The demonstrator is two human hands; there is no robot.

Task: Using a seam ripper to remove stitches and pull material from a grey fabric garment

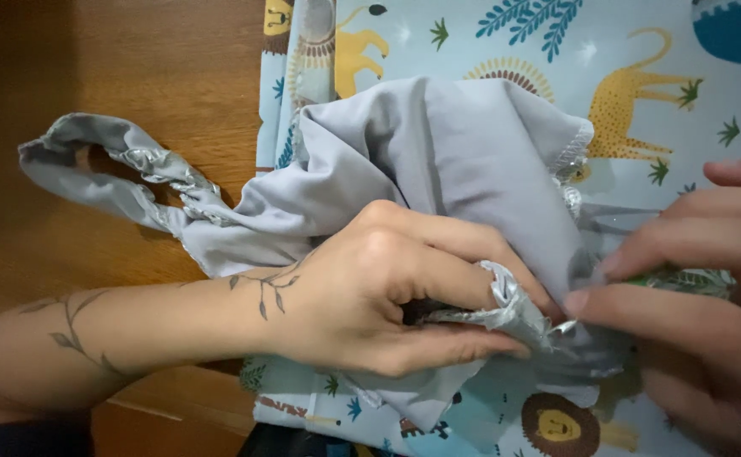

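Note:
A grey garment [438, 152] with shiny silver trim lies bunched across a pale blue cloth printed with lions and leaves [641, 76]. My left hand [387, 292], with a leaf tattoo on the wrist and forearm, pinches the garment's silver-trimmed edge between thumb and fingers. My right hand [701, 296] comes in from the right edge and grips the same fabric close by, fingertips almost touching the left hand's. Something small and green shows between the right fingers; I cannot tell what it is. A looped strap of the garment [108, 165] trails off to the left.
Under everything is a brown wooden surface [133, 59], bare at the left. The printed cloth covers the right two thirds of the view. A dark object [294, 442] peeks in at the bottom edge.

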